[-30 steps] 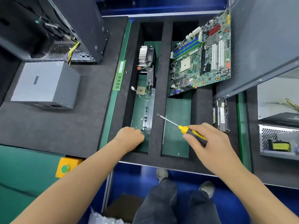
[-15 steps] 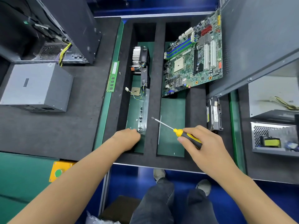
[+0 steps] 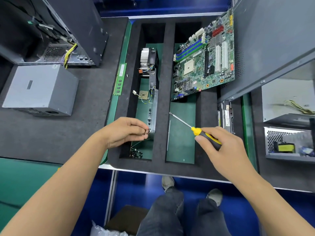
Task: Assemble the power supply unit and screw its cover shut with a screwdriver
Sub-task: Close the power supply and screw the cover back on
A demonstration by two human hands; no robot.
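Screwdriver: bright polished metal shaft, glossy yellow-and-black plastic handle. Tray: matt black foam, finely rough, with smooth matt green floors in its slots. Screws: small, dark, slightly shiny metal. Heatsink: bare silvery metal fins. Power supply box: smooth grey sheet metal, dull sheen. Open power supply unit: grey metal with a perforated wall. Motherboard: glossy green circuit board with white and blue plastic slots. Table: matt dark grey mat, lightly textured. Trousers: dark woven cloth.
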